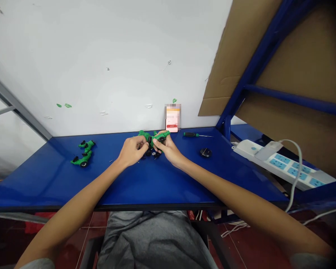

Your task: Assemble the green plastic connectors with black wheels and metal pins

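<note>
Both hands meet near the back middle of the blue table (134,183). My right hand (168,148) is closed around a green toy part with a black wheel (161,136). My left hand (133,149) is curled with its fingertips pinching at the same green part, near small black wheels (151,152) lying on the table under the hands. Another green piece (144,134) lies just behind the hands.
Two or three assembled green toy vehicles (84,152) lie at the table's left. A green-handled screwdriver (194,135) and a black round piece (205,152) lie to the right. A white power strip (280,162) rests on the blue rack at right. A small pink card (173,119) leans on the wall.
</note>
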`<state>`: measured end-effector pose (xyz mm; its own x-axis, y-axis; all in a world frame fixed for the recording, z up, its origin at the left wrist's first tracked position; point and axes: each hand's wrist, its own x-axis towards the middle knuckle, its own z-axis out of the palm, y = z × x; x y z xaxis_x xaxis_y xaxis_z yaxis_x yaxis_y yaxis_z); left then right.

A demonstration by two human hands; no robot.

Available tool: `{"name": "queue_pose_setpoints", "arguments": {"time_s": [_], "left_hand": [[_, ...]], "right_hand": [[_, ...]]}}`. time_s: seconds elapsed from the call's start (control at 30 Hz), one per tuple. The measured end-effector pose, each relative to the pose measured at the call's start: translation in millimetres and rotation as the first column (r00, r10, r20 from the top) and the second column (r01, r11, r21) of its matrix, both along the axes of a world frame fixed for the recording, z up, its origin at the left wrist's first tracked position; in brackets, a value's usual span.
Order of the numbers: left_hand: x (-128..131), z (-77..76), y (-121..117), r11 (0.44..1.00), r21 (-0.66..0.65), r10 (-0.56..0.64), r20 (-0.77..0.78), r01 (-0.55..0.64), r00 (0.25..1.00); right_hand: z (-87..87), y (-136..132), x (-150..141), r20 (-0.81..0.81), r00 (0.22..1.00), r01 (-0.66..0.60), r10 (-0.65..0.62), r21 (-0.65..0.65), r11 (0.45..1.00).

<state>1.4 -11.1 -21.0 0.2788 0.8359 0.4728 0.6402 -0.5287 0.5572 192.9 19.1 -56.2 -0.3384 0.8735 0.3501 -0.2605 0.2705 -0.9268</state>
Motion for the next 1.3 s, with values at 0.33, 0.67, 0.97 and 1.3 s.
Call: {"name": "queue_pose_setpoints", "arguments": {"time_s": [0.33, 0.67, 0.97, 1.3], "left_hand": [[-6.3, -16.3, 17.7, 0.997, -0.055, -0.056, 0.017, 0.056, 0.998], [-12.3, -24.5, 24.7, 0.997, -0.056, 0.038, -0.300, -0.057, 0.953], [-15.1, -10.9, 19.1, 0.996, -0.028, 0.073, -0.164, -0.079, 0.984], [-11.9, -6.5, 9.3, 0.983, 0.131, -0.100, -0.207, 0.129, 0.973]], "right_hand": [[-10.4, 9.2, 0.4, 0.046, 0.999, 0.013, -0.011, -0.055, 0.998], [17.9, -3.3, 13.2, -0.177, 0.979, -0.145, 0.098, -0.274, 0.951], [22.0, -3.7, 14.1, -0.158, 0.986, -0.107, 0.061, -0.304, 0.947], [13.3, 3.7, 10.7, -0.101, 0.992, 0.044, -0.073, -0.271, 0.962]]}}
